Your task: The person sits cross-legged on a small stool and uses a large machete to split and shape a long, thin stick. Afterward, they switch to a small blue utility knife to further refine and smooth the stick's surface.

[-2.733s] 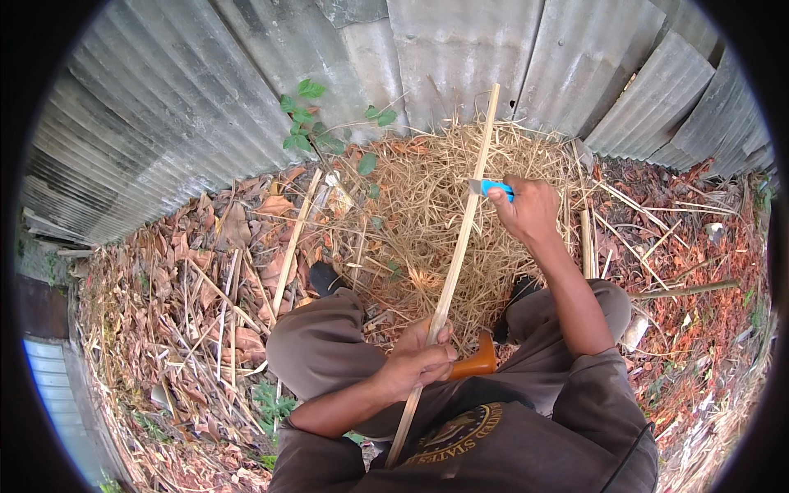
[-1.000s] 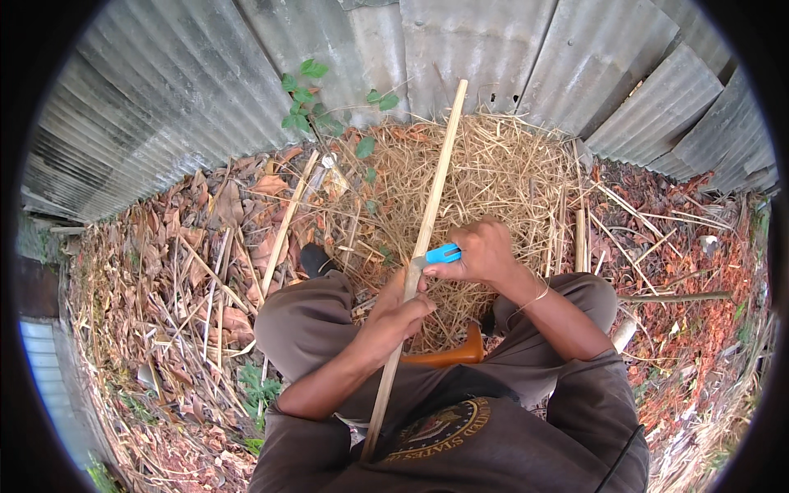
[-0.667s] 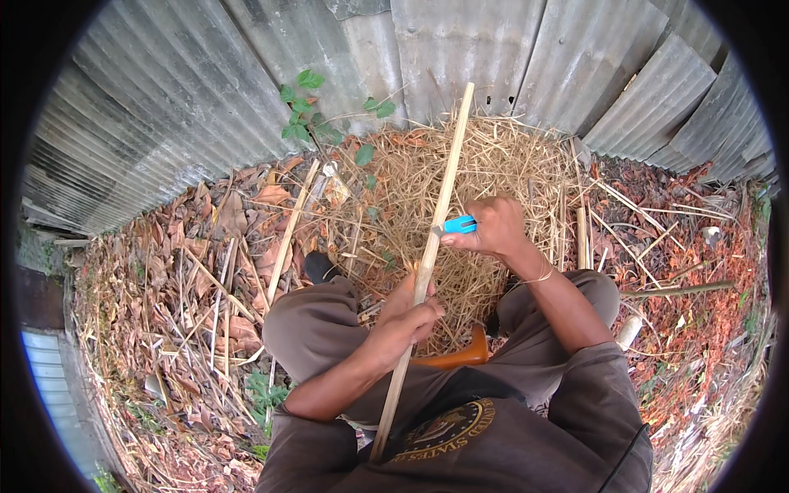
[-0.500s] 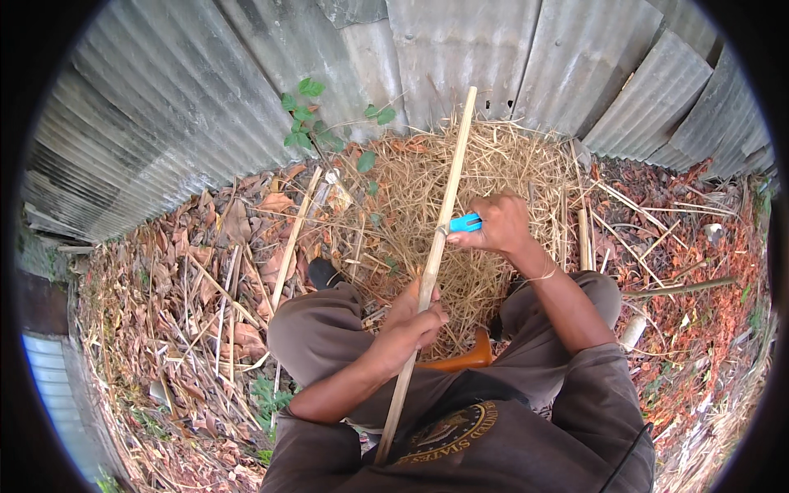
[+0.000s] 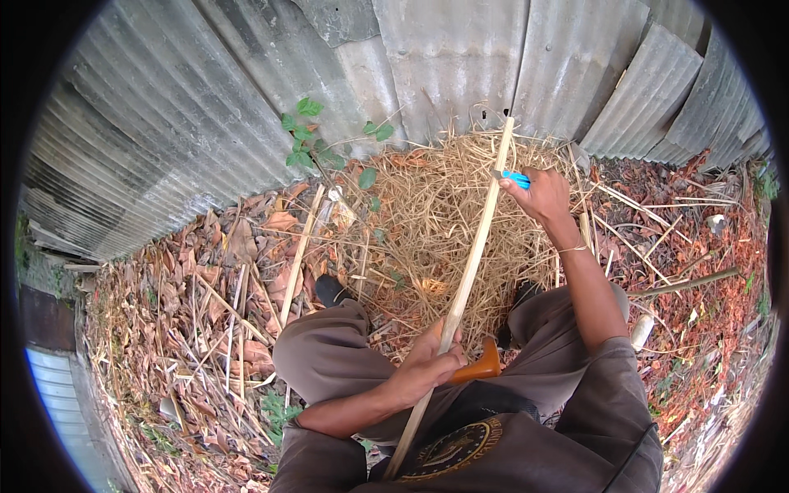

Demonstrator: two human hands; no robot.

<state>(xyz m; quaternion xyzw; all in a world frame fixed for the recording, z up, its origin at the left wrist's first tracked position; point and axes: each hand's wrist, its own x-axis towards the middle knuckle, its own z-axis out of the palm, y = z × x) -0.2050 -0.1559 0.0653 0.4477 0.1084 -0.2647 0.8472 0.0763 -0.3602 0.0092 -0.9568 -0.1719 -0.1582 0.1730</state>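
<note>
A long pale strip of wood or bamboo (image 5: pixel 474 246) slants from my lap up toward the far right. My left hand (image 5: pixel 427 361) is wrapped round its lower part, above my lap. My right hand (image 5: pixel 538 193) grips a blue utility knife (image 5: pixel 517 178), with its blade against the strip near the far end. Beside my left hand, an orange-brown curved handle (image 5: pixel 481 363) lies across my lap; its other end is hidden behind my hand and arm.
Shavings (image 5: pixel 444 197) are heaped in front of me. A corrugated metal fence (image 5: pixel 448 66) stands beyond, with a leafy green plant (image 5: pixel 308 135) before it. Dry leaves (image 5: pixel 246 238) and loose sticks (image 5: pixel 302 255) cover the ground at left; a thin branch (image 5: pixel 686 282) lies at right.
My right hand has moved the knife away from me along the strip, toward its far end. The strip's far end has shifted right and lower in view; my left hand still holds it.
</note>
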